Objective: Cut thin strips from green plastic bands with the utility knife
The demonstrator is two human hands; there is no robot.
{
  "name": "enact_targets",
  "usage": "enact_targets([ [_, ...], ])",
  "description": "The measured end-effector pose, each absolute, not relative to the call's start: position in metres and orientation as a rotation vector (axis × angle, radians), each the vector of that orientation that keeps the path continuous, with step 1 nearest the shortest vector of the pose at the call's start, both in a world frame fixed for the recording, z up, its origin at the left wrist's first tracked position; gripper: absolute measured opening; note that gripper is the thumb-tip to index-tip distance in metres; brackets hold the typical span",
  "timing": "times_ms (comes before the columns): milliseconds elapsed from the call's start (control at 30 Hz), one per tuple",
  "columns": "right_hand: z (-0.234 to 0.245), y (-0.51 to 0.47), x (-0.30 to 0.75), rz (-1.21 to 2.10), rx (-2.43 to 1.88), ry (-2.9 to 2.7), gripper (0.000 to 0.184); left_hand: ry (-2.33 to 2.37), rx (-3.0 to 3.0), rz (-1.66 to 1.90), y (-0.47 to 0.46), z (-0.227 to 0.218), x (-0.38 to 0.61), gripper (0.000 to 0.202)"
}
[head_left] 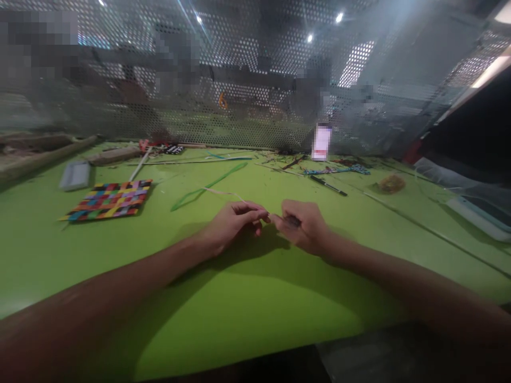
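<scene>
My left hand pinches a thin pale pinkish strip between thumb and fingers. The strip trails from the fingertips toward the back left, above the green table. Close beside it, my right hand is curled into a fist around something dark, mostly hidden by the fingers. The right thumb points at the left fingertips, where the end of the strip lies; whether the two hands touch there I cannot tell. Beyond the left hand a green ribbon-like strip lies on the table.
A multicoloured woven mat lies at left, near a whitish box. Behind my hands are a black pen and a blue patterned strip. A lit phone leans against the perforated screen. The green table's front edge is close.
</scene>
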State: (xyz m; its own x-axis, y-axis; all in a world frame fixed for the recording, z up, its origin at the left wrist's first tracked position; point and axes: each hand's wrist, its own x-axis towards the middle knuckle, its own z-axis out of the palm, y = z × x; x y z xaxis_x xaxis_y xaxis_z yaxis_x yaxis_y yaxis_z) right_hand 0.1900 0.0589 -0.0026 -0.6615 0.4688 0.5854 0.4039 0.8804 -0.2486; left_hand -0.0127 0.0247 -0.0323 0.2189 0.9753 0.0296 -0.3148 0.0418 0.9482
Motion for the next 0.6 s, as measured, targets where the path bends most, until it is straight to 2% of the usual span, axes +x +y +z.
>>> enact_targets([
  [67,-0.003,0.064,0.193,0.047,-0.55,-2.406,0.036,0.799,1.002,1.162,0.023,-0.03,-0.013,0.017],
  [233,-0.01,0.064,0.194,0.08,-0.506,-2.507,0.018,0.785,1.014,1.117,0.017,-0.027,-0.014,0.013],
  [600,-0.021,0.054,0.186,0.014,-0.565,-2.471,0.018,0.877,1.097,1.142,0.01,-0.032,-0.015,0.013],
])
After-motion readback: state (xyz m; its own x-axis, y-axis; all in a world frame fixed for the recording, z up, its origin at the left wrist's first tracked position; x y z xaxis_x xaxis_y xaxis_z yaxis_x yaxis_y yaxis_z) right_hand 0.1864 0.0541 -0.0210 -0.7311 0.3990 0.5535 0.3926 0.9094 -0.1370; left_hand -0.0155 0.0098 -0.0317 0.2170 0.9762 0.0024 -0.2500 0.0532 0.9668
